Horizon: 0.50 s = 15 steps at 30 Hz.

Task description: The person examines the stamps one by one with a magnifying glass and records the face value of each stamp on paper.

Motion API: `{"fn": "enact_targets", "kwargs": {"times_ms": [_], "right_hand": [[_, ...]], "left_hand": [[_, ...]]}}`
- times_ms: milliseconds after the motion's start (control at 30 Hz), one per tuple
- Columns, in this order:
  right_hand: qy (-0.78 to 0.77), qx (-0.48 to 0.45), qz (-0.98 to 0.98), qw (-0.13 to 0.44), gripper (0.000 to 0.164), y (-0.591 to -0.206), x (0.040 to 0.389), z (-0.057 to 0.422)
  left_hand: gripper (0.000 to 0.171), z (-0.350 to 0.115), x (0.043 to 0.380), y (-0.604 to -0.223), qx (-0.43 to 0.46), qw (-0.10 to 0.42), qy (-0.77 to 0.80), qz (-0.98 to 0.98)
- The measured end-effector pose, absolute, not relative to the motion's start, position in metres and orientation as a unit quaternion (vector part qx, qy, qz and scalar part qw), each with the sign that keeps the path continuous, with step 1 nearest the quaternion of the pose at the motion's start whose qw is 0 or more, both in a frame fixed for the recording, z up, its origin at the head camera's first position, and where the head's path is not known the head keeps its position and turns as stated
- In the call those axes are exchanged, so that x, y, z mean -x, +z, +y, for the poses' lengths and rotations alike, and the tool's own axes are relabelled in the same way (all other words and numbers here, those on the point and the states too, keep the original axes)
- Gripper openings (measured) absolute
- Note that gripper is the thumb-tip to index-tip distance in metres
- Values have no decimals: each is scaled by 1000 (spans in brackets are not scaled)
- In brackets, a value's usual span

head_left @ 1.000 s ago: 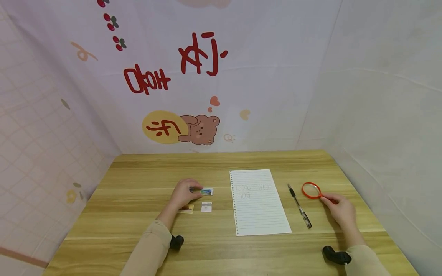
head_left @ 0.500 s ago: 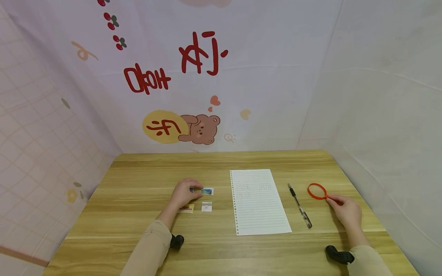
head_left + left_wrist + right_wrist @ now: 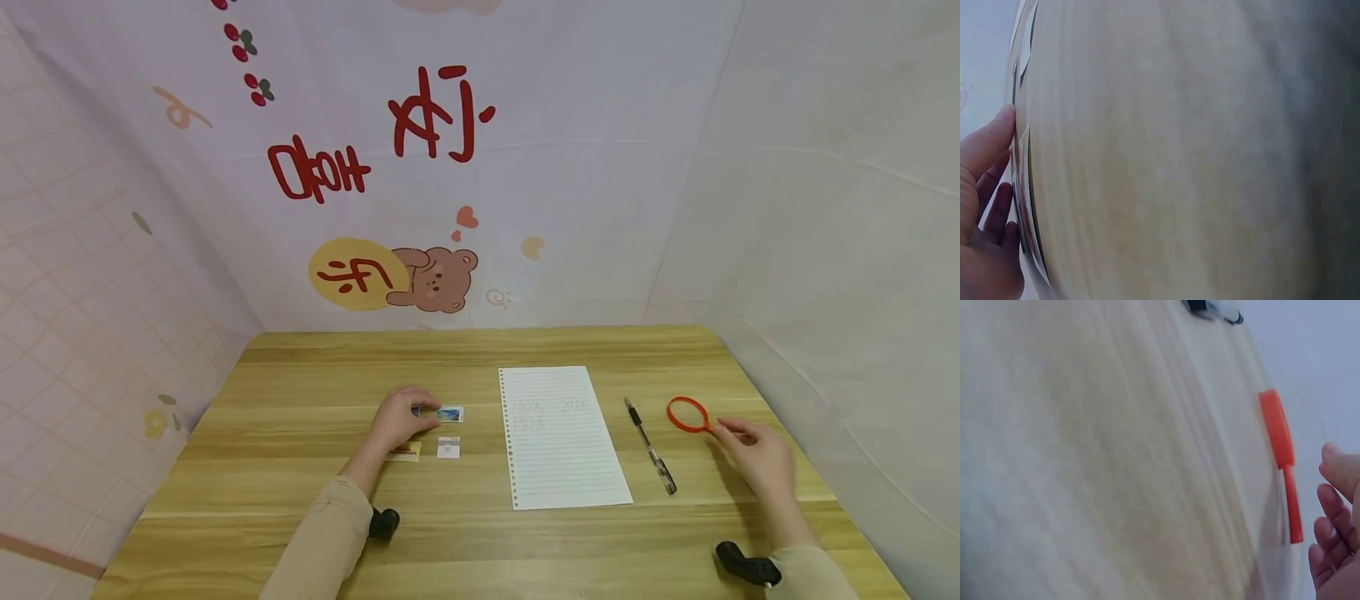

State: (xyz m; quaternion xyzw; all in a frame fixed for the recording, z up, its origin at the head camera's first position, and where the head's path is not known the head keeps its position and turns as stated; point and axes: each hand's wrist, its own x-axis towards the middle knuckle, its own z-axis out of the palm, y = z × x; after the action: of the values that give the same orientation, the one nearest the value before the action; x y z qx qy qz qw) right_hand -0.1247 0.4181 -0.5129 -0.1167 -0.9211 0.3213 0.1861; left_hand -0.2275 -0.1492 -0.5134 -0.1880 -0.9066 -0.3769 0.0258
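In the head view my left hand (image 3: 402, 417) rests at the left of the table, thumb and forefinger apart at the left edge of a small blue-green stamp-like picture (image 3: 450, 414). A dark blue one (image 3: 416, 411) shows partly under this hand. Just nearer lie a yellow one (image 3: 406, 452) and a pale grey-white one (image 3: 448, 448). At the right, a red magnifying glass (image 3: 690, 430) lies on the table. My right hand (image 3: 756, 457) is beside its handle (image 3: 1293, 506); the right wrist view shows a gap between fingers and handle, with nothing held.
A lined sheet of paper (image 3: 566, 467) with handwritten figures lies mid-table. Between it and the magnifying glass is a black-and-clear pen (image 3: 651, 448). White printed cloth (image 3: 585, 208) stands behind the table and along both sides.
The magnifying glass has shifted slightly right, and my right hand has let go of its handle and drawn back to the right. My left hand has stayed in place.
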Motion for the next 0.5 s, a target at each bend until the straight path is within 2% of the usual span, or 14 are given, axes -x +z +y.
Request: {"fn": "enact_targets", "kwargs": {"times_ms": [267,500], "right_hand": [[343,44,-916,203,28,-502,129,396],[366,8,-912,183,31,-510,137,378]], "left_hand": [[22,-149,228,-514,184,25,-380,-906],[21,-149,228,-514,194,38,-374,-906]]}}
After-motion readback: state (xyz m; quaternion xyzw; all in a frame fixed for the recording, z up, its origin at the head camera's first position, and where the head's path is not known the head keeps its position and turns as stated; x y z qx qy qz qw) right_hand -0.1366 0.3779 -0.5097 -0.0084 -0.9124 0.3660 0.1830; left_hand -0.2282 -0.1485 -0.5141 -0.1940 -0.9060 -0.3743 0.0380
